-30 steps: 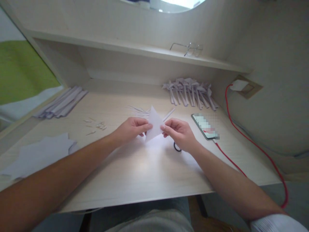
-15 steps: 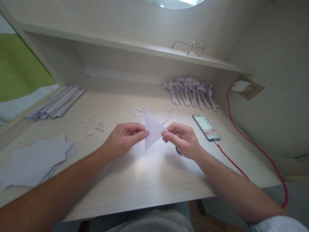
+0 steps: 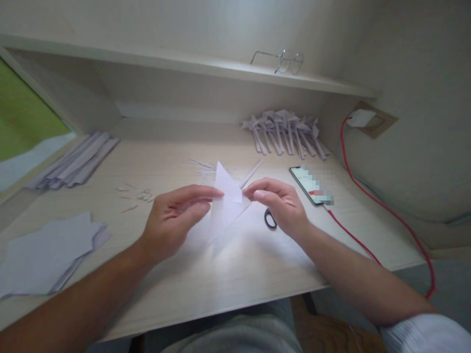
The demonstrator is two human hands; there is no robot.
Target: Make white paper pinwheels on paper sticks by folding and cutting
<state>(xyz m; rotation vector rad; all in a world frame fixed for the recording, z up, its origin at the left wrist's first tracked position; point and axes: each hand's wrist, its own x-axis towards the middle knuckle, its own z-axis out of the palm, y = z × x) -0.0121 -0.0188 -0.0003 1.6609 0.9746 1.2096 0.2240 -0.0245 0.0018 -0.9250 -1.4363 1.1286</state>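
A folded sheet of white paper stands in front of me above the desk, its layers spread apart and its lower corner blurred. My left hand is at its left edge; the index fingertip touches the paper, while the thumb stands apart from it. On the other side, my right hand has a corner of the paper at its thumb and fingers. Beyond the sheet lie thin white paper strips and a narrow rolled paper stick. A dark scissors handle loop shows beside my right hand.
Left lie stacked paper sheets, folded paper strips and small cotton-tipped sticks. Several paper pinwheels on sticks lie at the back right. A phone charges on a red cable. Glasses rest on the shelf.
The paper triangle has been loosened, and its layers now spread apart with a corner reaching lower. My left thumb has come off the paper. The view has shifted slightly, exposing the scissors loop.
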